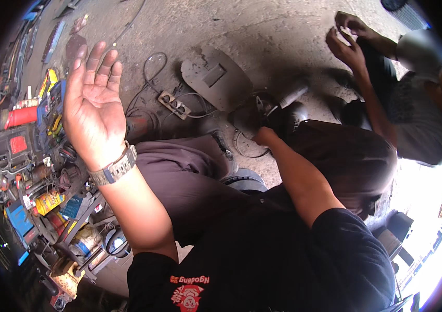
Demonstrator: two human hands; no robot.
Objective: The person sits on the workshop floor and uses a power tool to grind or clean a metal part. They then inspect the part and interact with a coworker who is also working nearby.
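Observation:
My left hand is raised at the left with palm up and fingers stretched out. It holds nothing. A camouflage-patterned watch is on its wrist. Low between my knees, my right hand is closed at the edge of a dark, rounded object whose kind I cannot make out. The fingers are mostly hidden, so what they grip does not show. Just beyond lies a grey, curved welding shield with a rectangular window, flat on the floor.
A power strip with looped cable lies left of the shield. Cluttered tools and a dark tool case crowd the left side. At the right sits another person, both hands raised together. My knees flank the work spot.

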